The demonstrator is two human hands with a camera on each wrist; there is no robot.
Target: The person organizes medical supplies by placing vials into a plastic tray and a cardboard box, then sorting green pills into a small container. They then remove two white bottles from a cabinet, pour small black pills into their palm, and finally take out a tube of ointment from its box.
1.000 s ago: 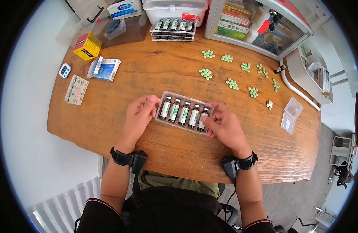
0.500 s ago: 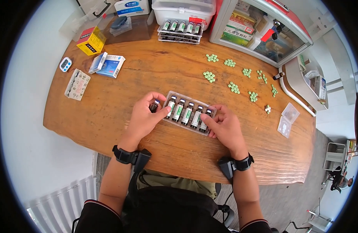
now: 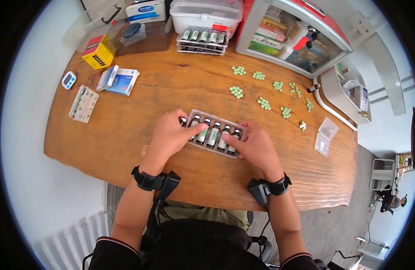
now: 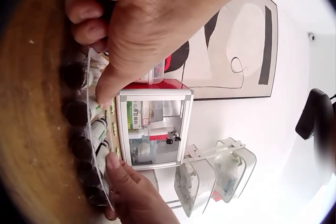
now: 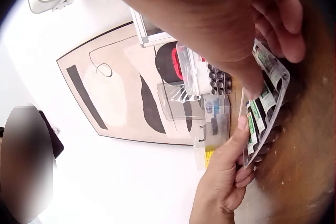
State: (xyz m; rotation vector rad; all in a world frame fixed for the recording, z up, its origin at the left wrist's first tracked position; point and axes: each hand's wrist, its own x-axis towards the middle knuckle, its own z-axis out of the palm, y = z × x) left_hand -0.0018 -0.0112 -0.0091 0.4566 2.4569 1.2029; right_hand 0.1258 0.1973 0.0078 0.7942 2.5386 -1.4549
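from here i see the clear tray (image 3: 219, 119) between the left hand (image 3: 170, 133), which grips one end, thumb over the vials (image 3: 213, 136), and the right hand (image 3: 259, 145), which grips the other. another vial (image 3: 183, 121) sits just outside, by the left hand.

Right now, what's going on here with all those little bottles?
A person sits at a wooden table, holding a clear tray between their two hands. Five small bottles lie side by side in it. The left hand grips one end, with one more bottle by its fingers, outside the tray. The right hand holds the other end. Farther back are stacked trays of bottles, and small groups of green pills lie on the table.
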